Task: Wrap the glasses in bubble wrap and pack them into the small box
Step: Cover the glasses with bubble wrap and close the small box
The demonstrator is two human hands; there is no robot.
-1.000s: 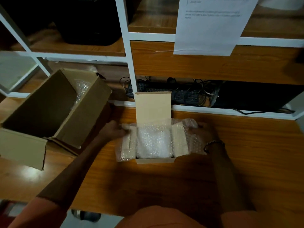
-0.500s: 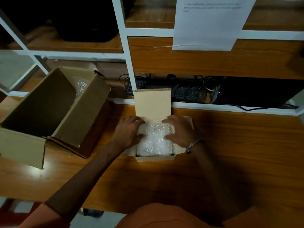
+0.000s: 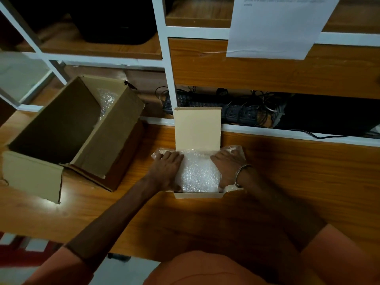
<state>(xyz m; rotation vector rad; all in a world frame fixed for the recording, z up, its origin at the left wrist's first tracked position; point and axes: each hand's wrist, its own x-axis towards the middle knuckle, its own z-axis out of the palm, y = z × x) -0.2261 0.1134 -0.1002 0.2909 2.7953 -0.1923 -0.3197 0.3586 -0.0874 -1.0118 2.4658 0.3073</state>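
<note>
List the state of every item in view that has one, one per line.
Small beige cardboard box: open, lid flap upright, filled with wrap.
Clear bubble wrap bundle: inside the small box, edges spilling over both sides.
Left hand: flat, pressing the wrap's left side.
Right hand: flat, pressing its right side.
Large brown cardboard box: open, some bubble wrap inside.

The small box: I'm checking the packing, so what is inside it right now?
The small box is filled with bubble wrap, pressed down by the left hand and right hand. Whether glasses lie under the wrap cannot be seen.
</note>
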